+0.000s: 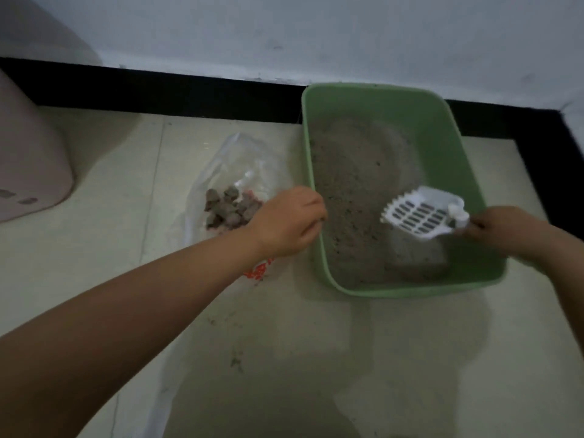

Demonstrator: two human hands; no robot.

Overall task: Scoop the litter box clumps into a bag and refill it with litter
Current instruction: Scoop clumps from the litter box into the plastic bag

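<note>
Head view: main risk is spillage. The clear bag lies slack on the floor left of the green litter box, its mouth unsupported, so a tipped load could miss it and scatter. Clumps already sit inside it (a fair pile). The white scoop hangs above the litter at the box's near right, apparently empty. Right hand is curled around the scoop handle. Left hand has its fingers bent at the box's left rim; whether they grip the rim or the bag cannot be told.
</note>
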